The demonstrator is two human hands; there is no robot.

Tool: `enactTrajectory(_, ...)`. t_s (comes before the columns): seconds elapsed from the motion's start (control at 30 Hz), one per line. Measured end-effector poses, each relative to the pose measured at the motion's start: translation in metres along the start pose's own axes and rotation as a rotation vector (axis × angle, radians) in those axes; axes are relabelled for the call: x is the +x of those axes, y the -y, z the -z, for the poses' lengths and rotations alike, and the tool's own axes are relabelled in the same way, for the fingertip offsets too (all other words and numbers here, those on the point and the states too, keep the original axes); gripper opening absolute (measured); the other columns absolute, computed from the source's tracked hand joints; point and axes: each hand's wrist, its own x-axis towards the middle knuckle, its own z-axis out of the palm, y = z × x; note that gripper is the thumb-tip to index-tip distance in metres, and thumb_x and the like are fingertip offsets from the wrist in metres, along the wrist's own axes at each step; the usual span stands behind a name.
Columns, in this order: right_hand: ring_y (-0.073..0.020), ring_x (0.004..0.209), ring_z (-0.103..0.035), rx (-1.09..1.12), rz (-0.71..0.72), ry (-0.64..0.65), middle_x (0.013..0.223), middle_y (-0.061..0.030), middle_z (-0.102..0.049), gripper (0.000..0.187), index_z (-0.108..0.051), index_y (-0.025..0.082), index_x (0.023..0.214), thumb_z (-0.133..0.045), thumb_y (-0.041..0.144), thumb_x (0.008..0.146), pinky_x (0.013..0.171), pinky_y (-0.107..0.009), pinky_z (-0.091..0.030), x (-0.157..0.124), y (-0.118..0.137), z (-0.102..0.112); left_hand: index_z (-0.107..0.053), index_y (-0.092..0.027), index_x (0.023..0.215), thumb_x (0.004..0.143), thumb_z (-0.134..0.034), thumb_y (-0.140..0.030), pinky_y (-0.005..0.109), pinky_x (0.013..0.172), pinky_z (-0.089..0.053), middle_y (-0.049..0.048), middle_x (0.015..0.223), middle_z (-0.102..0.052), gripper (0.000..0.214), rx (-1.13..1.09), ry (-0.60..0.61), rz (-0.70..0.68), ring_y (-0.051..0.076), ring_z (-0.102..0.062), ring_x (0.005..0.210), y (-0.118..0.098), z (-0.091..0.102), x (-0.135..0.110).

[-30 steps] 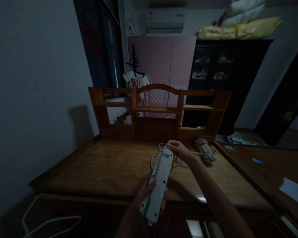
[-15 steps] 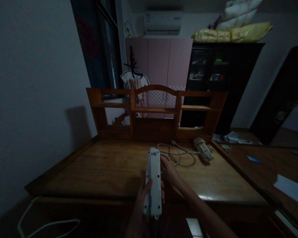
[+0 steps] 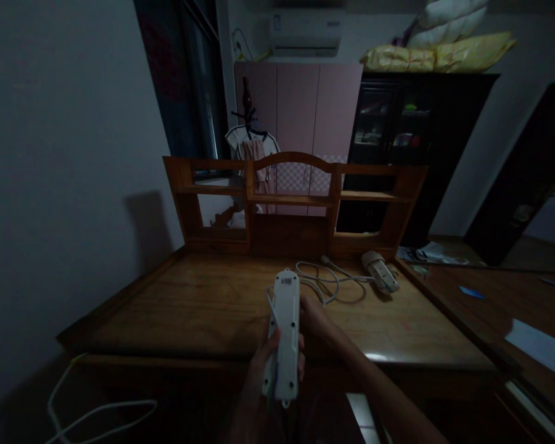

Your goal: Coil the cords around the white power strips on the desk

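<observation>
We have the white power strip over the near edge of the desk, back facing us. Left hand has its fingers clamped round the lower half; right hand sits partly behind, fingers hidden, can't tell their grip. We'd hold steady, keep the cord flat, lightly taut. Second power strip: desk's far right corner.

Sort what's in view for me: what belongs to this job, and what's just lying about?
In hand or close by:
- white power strip, in the left hand
- looped white cord
- possibly the cord-wrapped power strip

Seemingly lying about:
- blue card
- white paper sheet
</observation>
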Motion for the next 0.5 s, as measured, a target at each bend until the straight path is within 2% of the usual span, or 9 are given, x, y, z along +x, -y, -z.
enactTrajectory(0.13, -0.0226, 0.089, -0.060, -0.005, 0.029, -0.208, 0.091, -0.0063, -0.067, 0.027, -0.062, 0.024, 0.102, -0.039, 0.034, 0.091, 0.077, -0.030, -0.042, 0.010, 0.004, 0.013, -0.051, -0.018, 0.107, 0.085, -0.055, -0.046, 0.027, 0.047, -0.048, 0.0055, 0.081, -0.064, 0.036, 0.058, -0.109, -0.101, 0.015, -0.060, 0.051, -0.003, 0.003, -0.001)
enactTrajectory(0.23, -0.0233, 0.092, -0.059, 0.007, 0.017, -0.267, 0.097, -0.0075, -0.066, 0.028, -0.059, 0.025, 0.106, -0.036, 0.037, 0.093, 0.079, -0.032, -0.040, 0.019, 0.009, 0.030, -0.043, -0.023, 0.122, 0.084, -0.057, -0.045, 0.028, 0.045, -0.048, 0.0061, 0.082, -0.064, 0.046, 0.136, -0.111, -0.067, 0.017, -0.062, 0.050, -0.001, 0.002, -0.002)
enactTrajectory(0.33, -0.0231, 0.091, -0.058, 0.036, 0.019, -0.247, 0.096, -0.0073, -0.066, 0.026, -0.059, 0.024, 0.104, -0.039, 0.034, 0.091, 0.079, -0.032, -0.040, 0.020, 0.016, 0.041, -0.054, -0.014, 0.111, 0.083, -0.059, -0.044, 0.030, 0.052, -0.051, 0.0108, 0.084, -0.066, 0.041, 0.196, -0.073, -0.052, 0.021, -0.066, 0.059, 0.002, -0.004, -0.006)
enactTrajectory(0.4, -0.0231, 0.088, -0.058, 0.073, 0.027, -0.179, 0.090, -0.0059, -0.066, 0.021, -0.061, 0.023, 0.098, -0.046, 0.031, 0.087, 0.076, -0.032, -0.041, 0.015, 0.021, 0.042, -0.060, -0.010, 0.102, 0.081, -0.061, -0.040, 0.035, 0.067, -0.054, 0.0155, 0.092, -0.067, 0.037, 0.189, -0.042, -0.066, 0.027, -0.068, 0.078, 0.002, -0.009, -0.011)
enactTrajectory(0.47, -0.0235, 0.086, -0.058, 0.121, 0.034, -0.094, 0.087, -0.0048, -0.066, 0.017, -0.063, 0.022, 0.093, -0.052, 0.027, 0.081, 0.073, -0.031, -0.041, 0.006, 0.026, 0.039, -0.058, -0.013, 0.111, 0.078, -0.066, -0.032, 0.039, 0.079, -0.053, 0.0168, 0.109, -0.064, 0.039, 0.138, -0.034, -0.074, 0.030, -0.065, 0.094, 0.003, -0.014, -0.016)
enactTrajectory(0.5, -0.0237, 0.084, -0.057, 0.144, 0.033, -0.057, 0.085, -0.0045, -0.066, 0.016, -0.063, 0.022, 0.091, -0.053, 0.026, 0.079, 0.071, -0.031, -0.041, 0.002, 0.027, 0.037, -0.056, -0.015, 0.117, 0.076, -0.068, -0.028, 0.039, 0.079, -0.052, 0.0161, 0.114, -0.063, 0.045, 0.121, -0.033, -0.067, 0.030, -0.065, 0.096, 0.003, -0.015, -0.018)
